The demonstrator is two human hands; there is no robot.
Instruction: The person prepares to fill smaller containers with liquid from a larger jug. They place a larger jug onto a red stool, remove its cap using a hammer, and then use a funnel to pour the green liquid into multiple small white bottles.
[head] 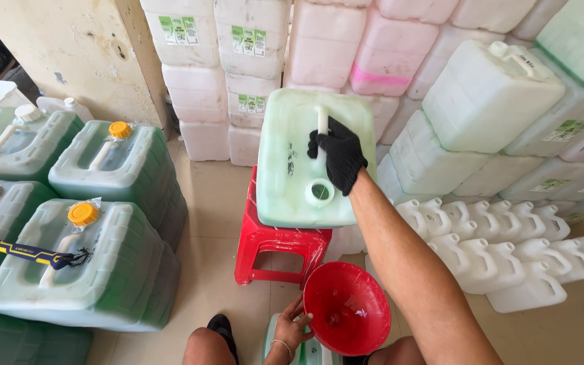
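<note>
The right hand (337,157), in a black glove, was closed around the white handle of a pale green jerrycan (312,159) that stood on a red stool (275,247). The can's round mouth (320,191), uncapped, sat at about seven o'clock from the glove, on the edge nearest the person. The bare left hand (290,328) gripped the rim of a red funnel (346,307) down by the knees, at six o'clock from the stool; the funnel sat over a small container (309,351), mostly hidden, so I could not tell how it was seated.

At nine o'clock from the stool stood a group of full green jerrycans, two nearest with orange caps (83,213), and a yellow-and-black tool (18,250) lay across the closest one (82,270). At twelve o'clock, empty white cans (251,61) were stacked against the wall, some with green labels. At three o'clock, more large cans (488,98) leaned in a pile, and rows of small white jugs (508,250) lay on the floor below them.
</note>
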